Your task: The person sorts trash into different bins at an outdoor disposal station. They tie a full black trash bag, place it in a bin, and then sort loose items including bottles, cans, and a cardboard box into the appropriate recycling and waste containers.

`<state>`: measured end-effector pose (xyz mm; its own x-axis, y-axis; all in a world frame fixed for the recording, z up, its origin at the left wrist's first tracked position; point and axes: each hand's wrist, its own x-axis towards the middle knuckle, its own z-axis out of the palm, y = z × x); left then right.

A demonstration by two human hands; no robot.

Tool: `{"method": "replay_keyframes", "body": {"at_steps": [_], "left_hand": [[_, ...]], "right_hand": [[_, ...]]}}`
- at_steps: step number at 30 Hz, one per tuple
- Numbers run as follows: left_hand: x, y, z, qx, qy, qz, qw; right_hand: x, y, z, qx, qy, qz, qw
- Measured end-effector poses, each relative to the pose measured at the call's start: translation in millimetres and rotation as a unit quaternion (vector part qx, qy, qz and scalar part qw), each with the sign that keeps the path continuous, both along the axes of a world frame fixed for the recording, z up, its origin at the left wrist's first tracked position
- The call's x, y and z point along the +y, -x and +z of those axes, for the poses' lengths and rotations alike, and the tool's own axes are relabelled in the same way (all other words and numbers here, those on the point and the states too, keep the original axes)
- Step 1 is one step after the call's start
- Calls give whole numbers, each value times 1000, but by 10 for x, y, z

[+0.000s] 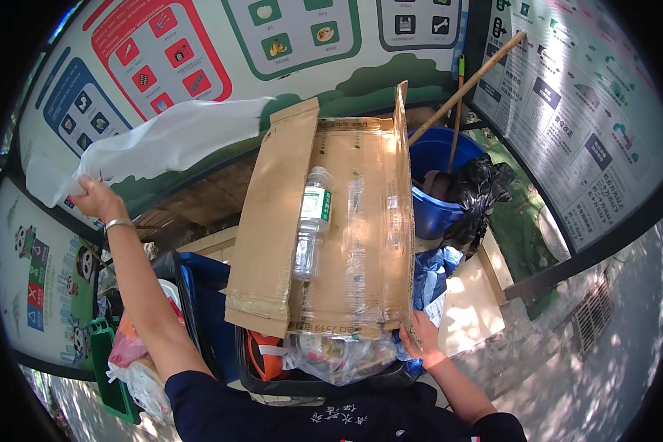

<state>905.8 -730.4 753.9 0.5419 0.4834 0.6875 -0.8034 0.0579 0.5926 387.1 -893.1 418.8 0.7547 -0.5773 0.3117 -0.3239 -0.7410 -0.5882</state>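
My left hand [98, 200] is raised at the far left, its fingers closed on one end of a thin white plastic sheet [177, 132]. The sheet streams out to the right in front of the sign wall. In the middle, an opened cardboard box [265, 228] rests on top of a full dark bin, its flaps spread. Inside it lies a clear plastic bottle [314, 217] with a green and white label. At the box's near right corner my right hand [423, 340] grips the cardboard edge, with the fingers partly hidden.
Under the box, the dark bin [254, 383] holds clear plastic bags and something orange. A blue bucket [431, 214] with wooden poles and a black bag [479, 195] stands behind right. Left are a dark blue bin [210, 295] and a green bin [109, 368]. Sign panels surround me.
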Motion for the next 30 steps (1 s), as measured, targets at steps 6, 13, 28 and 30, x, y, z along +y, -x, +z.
{"method": "replay_keyframes", "body": {"at_steps": [6, 13, 28, 30], "left_hand": [[632, -257, -1766, 407, -417, -96, 807], [73, 855, -2788, 506, -499, -394, 583], [826, 1214, -2217, 232, -747, -35, 623], [769, 1221, -2426, 340, -736, -187, 554]], "right_hand": [[-4, -27, 33, 39, 32, -10, 999], [36, -277, 745, 89, 54, 106, 989], [-183, -392, 533, -27, -159, -142, 977], [-277, -428, 428, 38, -222, -157, 962]]}}
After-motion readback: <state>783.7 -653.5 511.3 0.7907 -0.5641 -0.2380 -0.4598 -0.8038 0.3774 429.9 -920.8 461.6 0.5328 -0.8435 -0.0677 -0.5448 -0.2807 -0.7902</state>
